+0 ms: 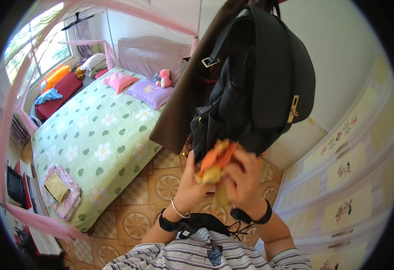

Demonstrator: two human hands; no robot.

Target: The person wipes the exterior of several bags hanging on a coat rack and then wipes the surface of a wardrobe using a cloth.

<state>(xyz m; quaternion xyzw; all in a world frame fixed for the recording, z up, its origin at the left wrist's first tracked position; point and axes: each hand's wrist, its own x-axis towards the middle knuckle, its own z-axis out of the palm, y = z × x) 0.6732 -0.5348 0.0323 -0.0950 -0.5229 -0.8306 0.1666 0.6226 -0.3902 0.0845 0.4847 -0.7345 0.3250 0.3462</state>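
An orange and yellow cloth (217, 160), bunched up and partly blurred, is between my hands just under a hanging black leather backpack (271, 74). My left hand (190, 189) grips the cloth from its left side, with the thumb pointing up close to the bag's lower corner. On the other side, my right hand (244, 179) pinches it with bent fingers, and a yellow end dangles below. The backpack has a flap with a gold-coloured clasp (293, 109) and a strap buckle (211, 62). Behind it hangs a brown bag (180, 111), largely covered.
To the left stands a bed (92, 135) with a green floral cover, pillows (149, 92) and a pink plush toy (164, 78). Folded cloths (57, 187) lie on its near corner. Pale cabinets (345, 182) line the right side. Pink canopy netting (45, 221) edges the bed.
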